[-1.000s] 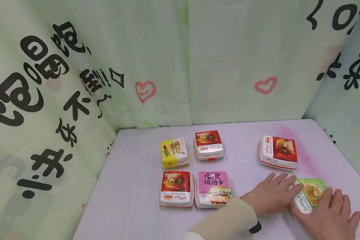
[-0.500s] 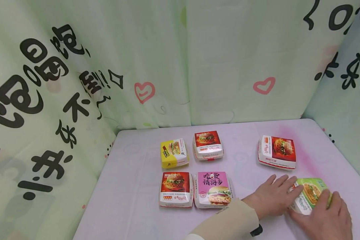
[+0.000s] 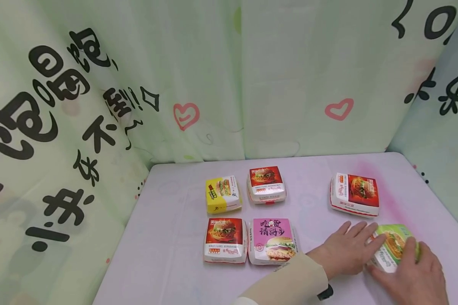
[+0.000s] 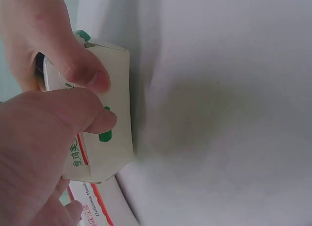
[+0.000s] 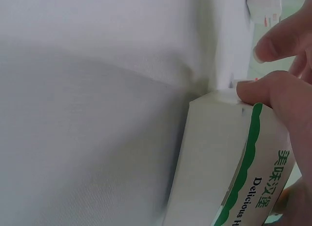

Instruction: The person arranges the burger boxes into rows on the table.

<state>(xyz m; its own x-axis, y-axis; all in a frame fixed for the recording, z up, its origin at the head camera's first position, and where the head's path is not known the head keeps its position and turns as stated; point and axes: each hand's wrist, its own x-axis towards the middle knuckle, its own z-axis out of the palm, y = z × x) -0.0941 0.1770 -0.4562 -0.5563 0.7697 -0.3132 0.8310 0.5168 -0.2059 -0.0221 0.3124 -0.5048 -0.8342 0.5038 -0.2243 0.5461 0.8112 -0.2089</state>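
A green-and-white burger box (image 3: 395, 245) sits at the table's right front, set at an angle. My right hand (image 3: 414, 273) grips it, thumb at the near corner and fingers bent over the right side. In the right wrist view, that thumb presses the end of the box (image 5: 219, 153). My left hand (image 3: 347, 250) lies along the box's left side with fingers spread and fairly straight. Its thumb stands a little off the box in the right wrist view. The left wrist view shows both thumbs before the white face of the box (image 4: 112, 153).
Behind the hands lies a red-and-white burger box (image 3: 355, 195). Left of them are a yellow box (image 3: 223, 195), a red box (image 3: 266, 184), another red box (image 3: 225, 240) and a purple box (image 3: 272, 241), close together. A printed curtain (image 3: 282, 84) hangs behind the table (image 3: 168, 254).
My right hand's fingers have drawn together and bent over the right side of the green box, which has turned slightly. The left hand has stayed nearly still.
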